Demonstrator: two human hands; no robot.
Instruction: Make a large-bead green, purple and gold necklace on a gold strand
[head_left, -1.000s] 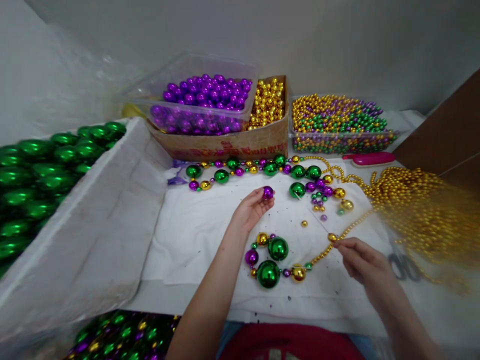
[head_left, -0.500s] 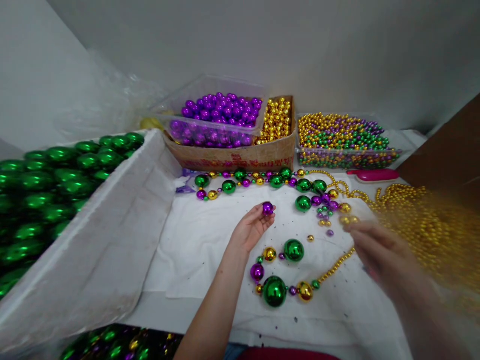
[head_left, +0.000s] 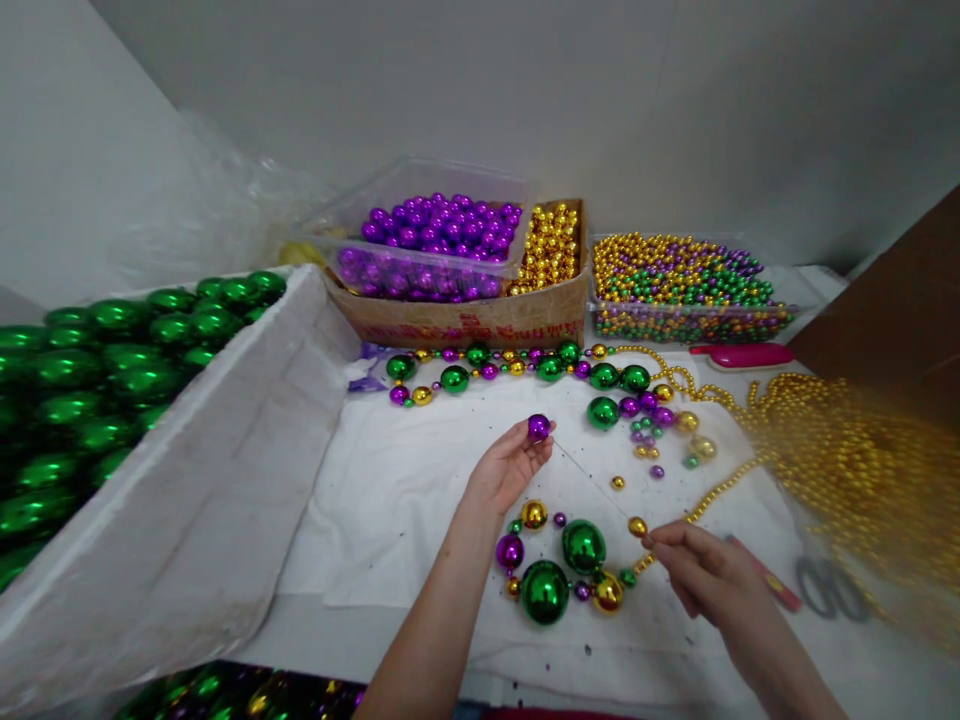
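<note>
The purple bead (head_left: 538,427) is gripped in the fingertips of the left hand (head_left: 511,468), the nearer one, above white cloth (head_left: 405,500). From beside it a thin cord (head_left: 594,483) slants rightward and nearer the body to a gold bead (head_left: 637,526), pinched by the right hand (head_left: 697,568). Beyond, a cardboard box (head_left: 465,322) bears red printing, illegible from here.

the right hand (head_left: 701,568) hides part of the gold strand (head_left: 724,487); gold pile (head_left: 862,450) blurs.
</note>
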